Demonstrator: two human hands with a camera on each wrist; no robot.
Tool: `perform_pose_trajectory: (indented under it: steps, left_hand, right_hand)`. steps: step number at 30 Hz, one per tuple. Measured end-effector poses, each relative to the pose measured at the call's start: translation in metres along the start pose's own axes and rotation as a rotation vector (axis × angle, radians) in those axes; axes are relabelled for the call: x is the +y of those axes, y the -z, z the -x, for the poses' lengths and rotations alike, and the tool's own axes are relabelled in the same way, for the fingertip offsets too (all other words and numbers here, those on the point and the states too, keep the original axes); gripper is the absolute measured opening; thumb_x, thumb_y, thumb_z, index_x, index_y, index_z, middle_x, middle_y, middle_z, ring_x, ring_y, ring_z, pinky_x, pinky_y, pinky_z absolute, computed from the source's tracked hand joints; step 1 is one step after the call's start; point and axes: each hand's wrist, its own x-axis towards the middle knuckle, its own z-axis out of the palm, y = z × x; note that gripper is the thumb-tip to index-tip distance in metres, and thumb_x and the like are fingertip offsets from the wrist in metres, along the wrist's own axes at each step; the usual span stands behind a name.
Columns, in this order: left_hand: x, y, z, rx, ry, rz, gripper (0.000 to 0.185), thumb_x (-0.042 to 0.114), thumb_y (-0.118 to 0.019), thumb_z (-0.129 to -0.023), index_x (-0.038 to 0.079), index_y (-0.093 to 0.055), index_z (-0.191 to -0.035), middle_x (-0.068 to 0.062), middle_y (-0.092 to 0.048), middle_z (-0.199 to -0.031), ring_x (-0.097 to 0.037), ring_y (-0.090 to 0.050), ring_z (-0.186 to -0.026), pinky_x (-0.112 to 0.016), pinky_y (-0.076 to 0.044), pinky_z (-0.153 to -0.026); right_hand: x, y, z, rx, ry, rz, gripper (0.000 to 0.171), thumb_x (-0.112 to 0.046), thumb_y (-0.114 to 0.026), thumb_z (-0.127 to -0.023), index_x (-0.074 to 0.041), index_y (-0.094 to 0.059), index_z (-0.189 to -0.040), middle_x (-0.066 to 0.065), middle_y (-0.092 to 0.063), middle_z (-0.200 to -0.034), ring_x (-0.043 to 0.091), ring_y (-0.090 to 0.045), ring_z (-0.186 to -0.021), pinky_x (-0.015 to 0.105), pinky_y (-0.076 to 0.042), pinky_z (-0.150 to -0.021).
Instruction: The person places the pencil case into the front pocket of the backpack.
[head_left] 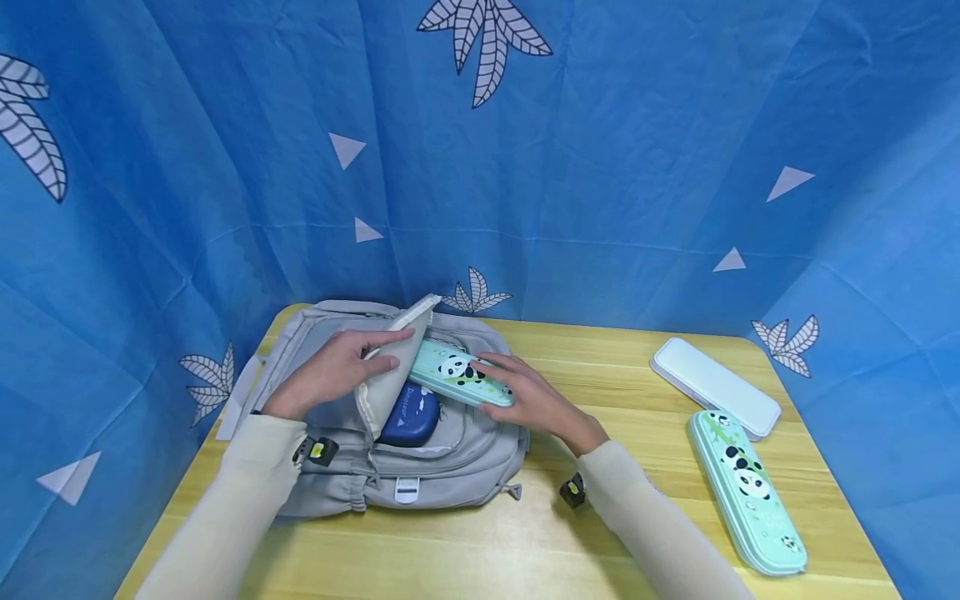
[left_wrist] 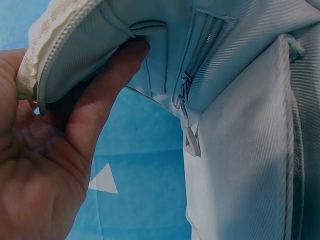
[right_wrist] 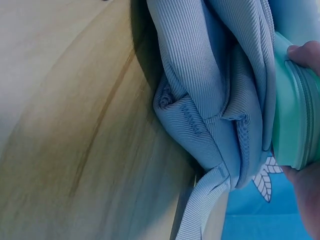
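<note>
A grey backpack lies on the table with its front pocket flap lifted. My left hand grips that flap by its edge; in the left wrist view the thumb is inside and the other fingers are behind. My right hand holds the near end of a mint-green panda pencil case, whose far end goes behind the flap into the pocket. The right wrist view shows thumb and fingers on opposite sides of this case. Beneath it, a dark blue case marked "Dinosaur" sits in the pocket.
To the right on the wooden table lie a white case and a second mint-green panda pencil case, close together. A blue patterned curtain hangs behind the table and along both sides.
</note>
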Motion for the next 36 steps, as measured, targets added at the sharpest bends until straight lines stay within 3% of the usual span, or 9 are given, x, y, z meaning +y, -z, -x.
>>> perform_pose_trajectory:
  steps: [3,9,13,20,27,36]
  left_hand:
    - [0.001,0.0,0.0,0.003,-0.006,-0.012,0.051,0.016,-0.068,-0.109,0.02,-0.059,-0.159,-0.02,-0.052,-0.165,-0.023,-0.052,-0.081,-0.039,-0.048,-0.082]
    - [0.001,-0.001,0.0,0.004,-0.007,-0.024,0.051,0.016,-0.067,-0.109,0.021,-0.058,-0.159,-0.018,-0.052,-0.165,-0.029,-0.06,-0.117,-0.045,-0.046,-0.097]
    - [0.001,-0.002,0.0,0.004,0.0,-0.022,0.051,0.016,-0.067,-0.11,0.021,-0.058,-0.159,-0.019,-0.051,-0.166,-0.029,-0.06,-0.118,-0.044,-0.047,-0.095]
    - [0.001,-0.002,-0.002,0.0,0.002,-0.015,0.05,0.015,-0.066,-0.109,0.019,-0.058,-0.159,-0.021,-0.051,-0.165,-0.025,-0.059,-0.091,-0.041,-0.048,-0.09]
    - [0.002,-0.003,-0.002,0.004,0.008,-0.02,0.051,0.016,-0.066,-0.109,0.021,-0.058,-0.159,-0.02,-0.05,-0.166,-0.03,-0.06,-0.125,-0.045,-0.047,-0.098]
    - [0.001,-0.002,-0.001,0.008,0.013,-0.025,0.051,0.016,-0.067,-0.109,0.021,-0.058,-0.159,-0.019,-0.05,-0.166,-0.03,-0.061,-0.123,-0.043,-0.048,-0.095]
  right_hand:
    - [0.001,-0.001,-0.003,-0.005,0.002,0.008,0.074,-0.031,-0.08,-0.098,-0.014,-0.051,-0.164,0.019,-0.044,-0.171,0.043,-0.04,-0.158,0.065,-0.035,-0.126]
    - [0.002,-0.002,-0.009,-0.003,0.037,0.036,0.073,-0.03,-0.079,-0.097,-0.01,-0.052,-0.163,0.022,-0.045,-0.17,0.044,-0.041,-0.157,0.064,-0.033,-0.127]
    - [0.001,-0.002,-0.013,-0.012,0.044,0.045,0.074,-0.031,-0.078,-0.097,-0.01,-0.052,-0.163,0.022,-0.044,-0.17,0.045,-0.04,-0.158,0.066,-0.028,-0.129]
    - [-0.001,-0.003,-0.021,-0.041,0.034,0.038,0.075,-0.033,-0.076,-0.098,-0.011,-0.049,-0.165,0.021,-0.042,-0.172,0.046,-0.035,-0.161,0.068,-0.022,-0.13]
    - [-0.001,-0.002,-0.027,-0.059,0.032,0.035,0.076,-0.034,-0.075,-0.098,-0.011,-0.048,-0.165,0.021,-0.041,-0.173,0.044,-0.035,-0.161,0.066,-0.023,-0.131]
    - [0.001,-0.004,-0.022,-0.031,-0.001,0.016,0.076,-0.038,-0.076,-0.098,-0.013,-0.05,-0.165,0.017,-0.04,-0.174,0.044,-0.033,-0.162,0.065,-0.028,-0.13]
